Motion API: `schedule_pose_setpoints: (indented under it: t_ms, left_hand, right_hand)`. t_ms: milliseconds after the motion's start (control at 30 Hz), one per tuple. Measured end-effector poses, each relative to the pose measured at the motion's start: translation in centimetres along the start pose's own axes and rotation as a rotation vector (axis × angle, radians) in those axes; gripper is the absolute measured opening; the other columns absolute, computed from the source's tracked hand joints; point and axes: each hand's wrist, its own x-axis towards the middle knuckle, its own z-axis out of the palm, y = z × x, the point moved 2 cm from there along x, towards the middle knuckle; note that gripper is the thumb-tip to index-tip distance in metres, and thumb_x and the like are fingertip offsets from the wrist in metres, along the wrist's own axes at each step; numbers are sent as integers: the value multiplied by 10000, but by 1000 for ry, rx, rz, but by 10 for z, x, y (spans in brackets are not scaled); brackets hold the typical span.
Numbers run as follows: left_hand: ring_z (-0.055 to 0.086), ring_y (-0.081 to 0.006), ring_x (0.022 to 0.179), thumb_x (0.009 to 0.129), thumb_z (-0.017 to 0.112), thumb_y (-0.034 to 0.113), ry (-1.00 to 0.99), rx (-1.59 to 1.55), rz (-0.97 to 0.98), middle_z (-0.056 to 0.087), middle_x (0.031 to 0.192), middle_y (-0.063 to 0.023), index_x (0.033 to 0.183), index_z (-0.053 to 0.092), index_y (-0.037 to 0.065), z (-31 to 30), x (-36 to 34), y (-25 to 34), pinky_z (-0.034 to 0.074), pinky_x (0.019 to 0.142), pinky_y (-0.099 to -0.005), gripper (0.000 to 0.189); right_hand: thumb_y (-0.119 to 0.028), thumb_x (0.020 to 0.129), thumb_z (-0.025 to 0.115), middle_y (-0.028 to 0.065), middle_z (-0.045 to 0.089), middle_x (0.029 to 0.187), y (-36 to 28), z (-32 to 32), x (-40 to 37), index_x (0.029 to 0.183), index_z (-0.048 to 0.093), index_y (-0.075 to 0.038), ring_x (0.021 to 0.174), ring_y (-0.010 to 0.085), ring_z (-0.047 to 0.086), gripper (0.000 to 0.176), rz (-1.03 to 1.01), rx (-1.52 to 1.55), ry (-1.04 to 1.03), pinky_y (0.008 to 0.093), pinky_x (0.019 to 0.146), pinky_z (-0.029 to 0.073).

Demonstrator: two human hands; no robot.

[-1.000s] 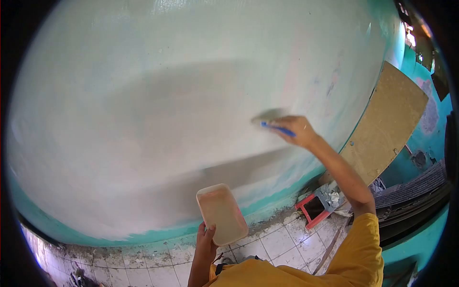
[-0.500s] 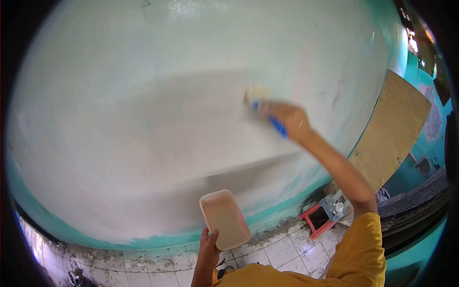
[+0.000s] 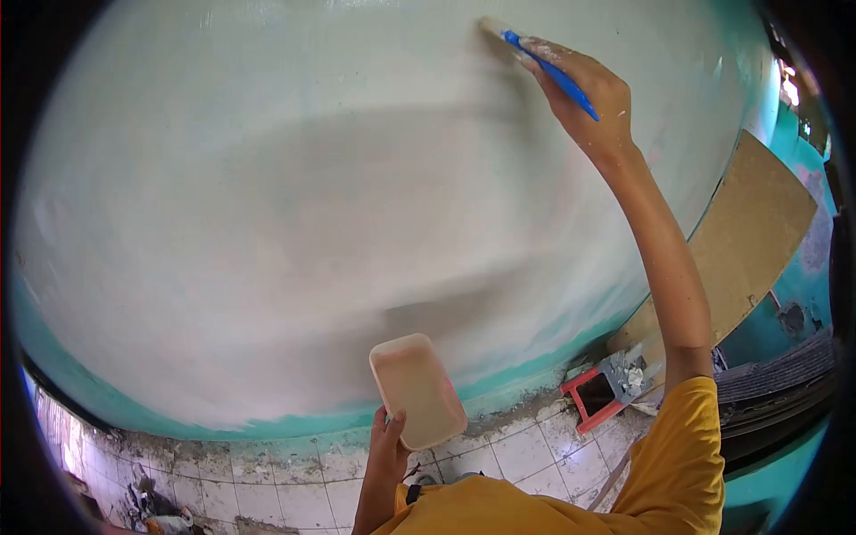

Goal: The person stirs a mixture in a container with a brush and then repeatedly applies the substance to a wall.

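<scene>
High on the wall, my right hand [image 3: 590, 94] grips the blue handle of a paintbrush [image 3: 571, 87]; its pale bristles touch the wall [image 3: 357, 205]. White paint specks dot the fingers. Low in front of me, my left hand [image 3: 388, 439] holds a shallow, pinkish-white plastic tray [image 3: 419, 392] by its lower left edge, thumb over the rim. A pale layer seems to cover the tray's bottom. Whitish paint coats most of the wall, with turquoise showing along its lower band.
A red and grey stool [image 3: 596, 399] stands by the wall's base at right. Behind it leans a brown board [image 3: 758, 227], near stacked dark corrugated sheets [image 3: 771, 374]. White floor tiles [image 3: 522, 453] are stained and littered; clutter [image 3: 156, 508] lies at lower left.
My right hand has moved up and slightly right with the paintbrush, from mid-wall to near the top of the view. The tray in my left hand has barely shifted.
</scene>
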Motion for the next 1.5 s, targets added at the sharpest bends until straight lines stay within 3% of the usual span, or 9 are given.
schedule_pose_setpoints:
  t_ms: [167,300,433,733,967,1067,1233,1400,1500]
  left_hand:
    - [643,-265,1080,945,652,266,18,-110,1,531,1258,-182,1394,277,1,0,1,2,603,827,-411,643]
    - [582,-280,1182,944,621,341,34,-3,8,508,1300,-164,1366,343,4,2,0,8,566,916,-439,607]
    - [609,-268,1135,940,642,318,3,-24,18,525,1273,-168,1381,318,-2,0,5,8,581,876,-418,634]
    - [634,-265,1101,932,660,299,0,-68,-3,534,1272,-179,1402,286,-9,5,3,7,595,835,-401,675]
    - [643,-261,1087,942,647,284,-19,-63,26,532,1274,-180,1398,295,-7,-8,-1,8,605,816,-397,645]
    - [645,-262,1082,943,648,287,14,-68,-7,531,1272,-174,1400,294,-5,-9,-3,13,599,830,-404,647]
    - [632,-254,1099,941,655,292,21,-52,8,530,1272,-166,1402,291,-7,-9,-3,12,594,836,-405,659]
    - [613,-251,1123,939,659,298,38,-60,-2,526,1276,-166,1401,298,-12,-3,-4,11,582,857,-395,663]
    - [602,-251,1139,945,650,292,40,-73,6,524,1281,-167,1400,307,-13,-5,-4,11,575,870,-388,646]
  right_hand:
    - [-72,827,636,100,702,1161,-37,24,-104,1094,725,-119,1027,258,691,286,-62,19,-304,331,828,568]
    - [-97,826,637,83,705,1132,-106,24,-207,1125,696,-129,984,240,702,307,-86,234,-566,327,780,578]
    - [-107,825,672,95,708,1110,-108,14,-202,1123,698,-132,943,259,704,300,97,343,-863,337,769,576]
    - [-120,863,669,91,717,1106,-26,3,-57,1100,720,-115,991,272,690,242,193,103,-116,338,838,561]
    - [-92,846,659,64,710,1115,-122,24,-239,1077,712,-126,1026,245,686,240,137,202,-504,338,819,575]
    - [-115,873,649,60,708,1107,-152,19,-262,1090,703,-126,980,237,690,224,179,272,-570,341,783,576]
    - [-151,831,742,100,716,1099,-103,18,-230,1124,692,-104,946,286,702,300,283,436,-787,361,810,569]
    - [-99,834,745,125,725,1052,-55,5,-124,1053,726,-63,932,296,708,222,270,246,-314,334,804,568]
    - [-59,810,759,114,730,1044,-65,9,-130,1045,725,-59,919,283,712,237,175,167,-91,321,810,567]
